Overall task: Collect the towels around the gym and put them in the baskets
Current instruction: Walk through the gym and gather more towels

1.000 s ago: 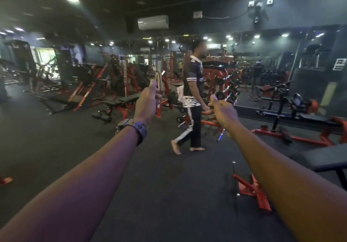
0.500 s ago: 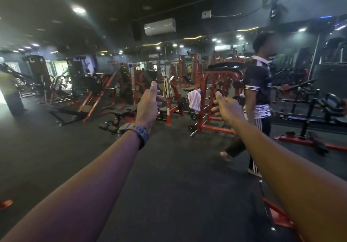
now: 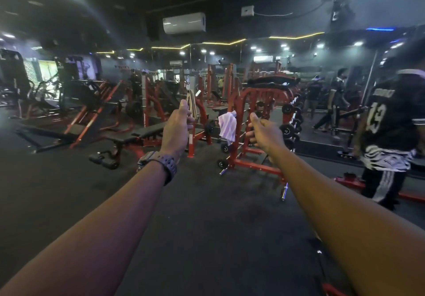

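Black rubber flooring (image 3: 202,238) fills the near ground, bare between two outstretched forearms. The person reaches both arms straight ahead at chest height. The left hand (image 3: 176,126), with a dark watch (image 3: 169,165) on its wrist, is curled into a loose fist with the thumb raised; it holds nothing. The right hand (image 3: 262,132) is likewise loosely curled, thumb up, fingers partly folded, and empty. Both hands seem held out simply to stay in sight while walking, not to grasp anything yet.

Beyond the hands, framed in the gap between them, a white towel (image 3: 227,125) hangs draped over a bar of a red dumbbell rack (image 3: 250,157), probably left there by someone training. It is well out of reach, so the step in hand looks like an approach across the floor toward it.

To the left stands a black padded bench (image 3: 147,133) on a red frame. At the right edge, another person in a dark numbered jersey (image 3: 391,121) stands near the rack's far side. Farther back are more red machines and a mirrored wall. No basket is visible.
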Demonstrator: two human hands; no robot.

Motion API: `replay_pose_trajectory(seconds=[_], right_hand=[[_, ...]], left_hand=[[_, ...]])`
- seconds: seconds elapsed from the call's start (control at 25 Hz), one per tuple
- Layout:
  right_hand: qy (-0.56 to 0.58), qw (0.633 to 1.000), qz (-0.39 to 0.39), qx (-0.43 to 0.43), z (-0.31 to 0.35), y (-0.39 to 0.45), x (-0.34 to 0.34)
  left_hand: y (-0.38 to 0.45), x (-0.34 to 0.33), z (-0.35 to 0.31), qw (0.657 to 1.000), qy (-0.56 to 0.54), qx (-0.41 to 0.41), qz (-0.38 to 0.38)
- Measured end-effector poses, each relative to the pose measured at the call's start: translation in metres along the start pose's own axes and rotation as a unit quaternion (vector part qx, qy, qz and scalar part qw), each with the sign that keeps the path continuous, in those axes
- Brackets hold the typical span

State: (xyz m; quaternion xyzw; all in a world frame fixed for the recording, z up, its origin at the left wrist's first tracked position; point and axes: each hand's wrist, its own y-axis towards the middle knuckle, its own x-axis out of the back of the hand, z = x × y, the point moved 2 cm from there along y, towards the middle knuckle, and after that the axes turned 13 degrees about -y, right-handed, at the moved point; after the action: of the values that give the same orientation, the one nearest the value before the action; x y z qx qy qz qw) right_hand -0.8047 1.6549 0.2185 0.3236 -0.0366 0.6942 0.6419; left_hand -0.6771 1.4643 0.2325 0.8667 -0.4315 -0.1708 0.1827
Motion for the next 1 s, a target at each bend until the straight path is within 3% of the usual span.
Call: replay_pose_trajectory(seconds=[0.4,1.0], right_hand=[[-0.013,1.0,-0.009,-0.021,-0.031,0.276,-0.148],[-0.051,0.998,0.004,-0.044,-0.154,0.71,-0.343]], left_hand=[[0.288,-0.021,0.149,1.0,-0.011,0.018,0.014],[0.683,-0.127,0.397,0.999,0.013,0.01,0.033]])
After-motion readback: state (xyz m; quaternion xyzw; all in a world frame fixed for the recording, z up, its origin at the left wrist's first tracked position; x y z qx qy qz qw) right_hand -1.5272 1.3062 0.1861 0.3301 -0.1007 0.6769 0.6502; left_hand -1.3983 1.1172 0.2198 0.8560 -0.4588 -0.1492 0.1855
